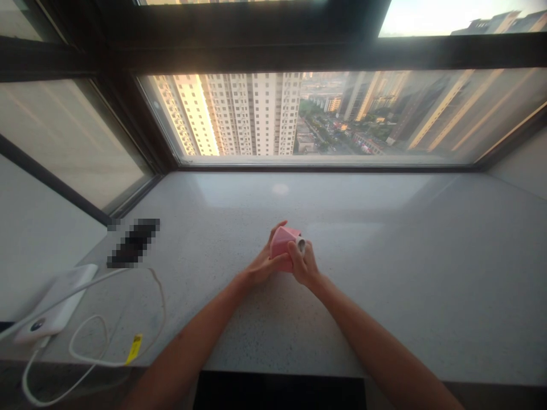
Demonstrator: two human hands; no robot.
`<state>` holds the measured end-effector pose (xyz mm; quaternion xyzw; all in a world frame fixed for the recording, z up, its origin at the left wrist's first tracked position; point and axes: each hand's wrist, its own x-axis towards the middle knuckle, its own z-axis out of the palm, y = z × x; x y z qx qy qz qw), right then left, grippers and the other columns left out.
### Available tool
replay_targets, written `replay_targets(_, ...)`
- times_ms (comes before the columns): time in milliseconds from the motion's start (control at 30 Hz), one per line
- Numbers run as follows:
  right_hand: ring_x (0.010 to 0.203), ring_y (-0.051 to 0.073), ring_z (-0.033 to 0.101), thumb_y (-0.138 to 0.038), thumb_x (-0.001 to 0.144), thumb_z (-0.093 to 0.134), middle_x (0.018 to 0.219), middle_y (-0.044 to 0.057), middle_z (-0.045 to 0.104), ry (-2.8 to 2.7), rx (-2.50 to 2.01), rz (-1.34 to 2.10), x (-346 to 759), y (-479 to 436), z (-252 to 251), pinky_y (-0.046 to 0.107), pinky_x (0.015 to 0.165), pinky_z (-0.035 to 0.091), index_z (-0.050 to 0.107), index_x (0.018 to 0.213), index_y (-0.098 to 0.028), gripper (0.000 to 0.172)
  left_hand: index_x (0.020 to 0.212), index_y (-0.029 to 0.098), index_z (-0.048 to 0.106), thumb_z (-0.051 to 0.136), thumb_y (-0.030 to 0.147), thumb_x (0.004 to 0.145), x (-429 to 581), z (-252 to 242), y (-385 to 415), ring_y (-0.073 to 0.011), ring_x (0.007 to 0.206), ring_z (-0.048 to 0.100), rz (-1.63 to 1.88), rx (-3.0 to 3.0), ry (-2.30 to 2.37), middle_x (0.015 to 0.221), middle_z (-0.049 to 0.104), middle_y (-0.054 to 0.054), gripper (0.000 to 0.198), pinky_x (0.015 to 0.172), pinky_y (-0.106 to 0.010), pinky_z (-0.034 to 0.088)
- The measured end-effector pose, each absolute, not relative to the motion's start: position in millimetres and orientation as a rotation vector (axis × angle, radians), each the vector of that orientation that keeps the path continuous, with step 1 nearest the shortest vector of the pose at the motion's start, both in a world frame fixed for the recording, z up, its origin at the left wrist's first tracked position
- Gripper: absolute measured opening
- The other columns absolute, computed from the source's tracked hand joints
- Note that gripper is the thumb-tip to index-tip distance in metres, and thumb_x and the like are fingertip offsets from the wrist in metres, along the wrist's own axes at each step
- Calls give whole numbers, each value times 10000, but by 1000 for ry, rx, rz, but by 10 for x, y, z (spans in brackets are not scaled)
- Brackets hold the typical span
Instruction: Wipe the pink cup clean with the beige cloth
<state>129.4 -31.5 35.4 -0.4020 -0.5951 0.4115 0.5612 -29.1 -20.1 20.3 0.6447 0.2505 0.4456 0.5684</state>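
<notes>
A pink, cup-shaped object (282,240) is held over the middle of the pale stone sill (239,210). My left hand (264,266) wraps around its left side, with the thumb along its near face. Against its right side, my right hand (306,269) is closed around a small whitish, rolled-looking piece (301,244) with a dark hollow end. I cannot make out exactly what that piece is, or whether it is part of the pink object. Both hands meet at the pink object and hide some of it.
A white power bank (70,296) lies at the left with a white cable (102,273) looped by it and a yellow tag (134,348). Behind these is a blurred-out dark item (134,244). Window glass (325,114) bounds the sill's far side.
</notes>
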Motion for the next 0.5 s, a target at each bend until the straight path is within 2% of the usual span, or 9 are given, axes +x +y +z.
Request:
replay_targets(67, 503, 131, 375, -809, 909, 594, 553, -26, 474, -1215, -965, 1079, 1247, -282, 382, 278, 486, 302, 576, 631, -232, 641, 1751, 307, 194, 755, 707, 908, -306, 167, -164, -463, 1555, 461, 1129, 1650, 595, 1739, 375, -188, 1089, 1281, -669, 386)
replay_targets(133, 493, 125, 410, -823, 869, 624, 581, -28, 519, -943, -943, 1278, 1208, -238, 429, 260, 467, 341, 574, 671, -235, 622, 1759, 342, 155, 854, 670, 831, -326, 136, -115, -503, 1641, 300, 1202, 1878, 590, 1817, 186, -174, 1207, 1314, -698, 325)
replay_targets(200, 484, 124, 439, -815, 830, 672, 579, -29, 536, -737, -899, 1436, 1184, -197, 478, 252, 456, 373, 538, 661, -243, 611, 1757, 369, 129, 941, 584, 768, -339, 119, -71, -508, 1676, 199, 1238, 2109, 573, 1830, 113, -176, 1297, 1323, -712, 293)
replay_targets(267, 484, 125, 467, -791, 820, 704, 581, -27, 554, -663, -879, 1492, 1166, -180, 500, 248, 457, 399, 525, 655, -244, 598, 1745, 364, 168, 941, 535, 784, -339, 116, -53, -484, 1674, 211, 1283, 2238, 567, 1805, 170, -194, 1245, 1316, -705, 298)
replay_targets(367, 510, 134, 505, -817, 869, 621, 626, -12, 593, -724, -897, 1436, 1132, -220, 446, 253, 470, 429, 581, 714, -236, 603, 1669, 312, 360, 821, 535, 904, -305, 135, -101, -424, 1570, 397, 1346, 2167, 599, 1664, 403, -197, 921, 1279, -641, 367)
replay_targets(433, 530, 148, 506, -830, 951, 461, 654, 3, 603, -953, -943, 1248, 1120, -276, 370, 271, 482, 430, 626, 779, -227, 649, 1594, 278, 462, 729, 568, 962, -264, 163, -167, -391, 1463, 505, 1366, 1963, 623, 1550, 512, -174, 745, 1232, -582, 421)
replay_targets(500, 535, 157, 475, -824, 966, 436, 630, 9, 580, -1231, -969, 1005, 1138, -327, 304, 293, 494, 401, 640, 755, -224, 668, 1550, 256, 496, 649, 616, 995, -218, 198, -225, -353, 1313, 612, 1330, 1683, 608, 1442, 603, -150, 679, 1141, -520, 490)
